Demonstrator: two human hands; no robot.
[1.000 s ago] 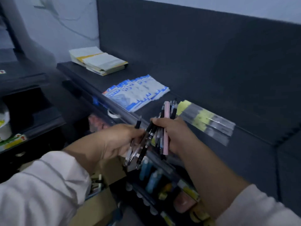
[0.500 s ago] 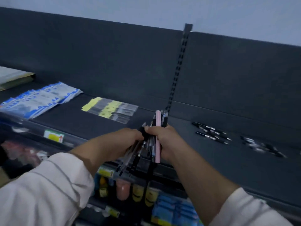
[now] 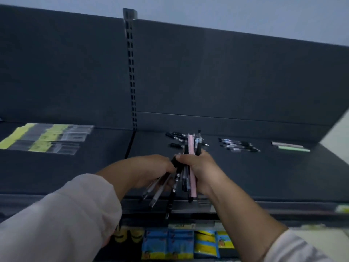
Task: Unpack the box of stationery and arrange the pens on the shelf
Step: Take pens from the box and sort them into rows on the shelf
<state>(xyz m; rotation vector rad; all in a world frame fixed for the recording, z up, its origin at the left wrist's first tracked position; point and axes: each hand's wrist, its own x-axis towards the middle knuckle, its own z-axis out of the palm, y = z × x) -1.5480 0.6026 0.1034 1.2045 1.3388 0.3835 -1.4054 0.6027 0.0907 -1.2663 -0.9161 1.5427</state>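
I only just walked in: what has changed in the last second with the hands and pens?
The view swung right along the shelf: blue-and-white packets and notebooks left the picture, the yellow-labelled packets slid far left, and loose pens lying on the shelf came into sight. Nothing taken or let go: the right hand still grips the pen bundle, the left hand still holds some clear pens.

bunch of pens (image 3: pixel 191 146) half hidden inside right hand (image 3: pixel 202 172), black pens (image 3: pixel 174 134) behind partly covered, clear packets (image 3: pixel 47 140) with blurred labels
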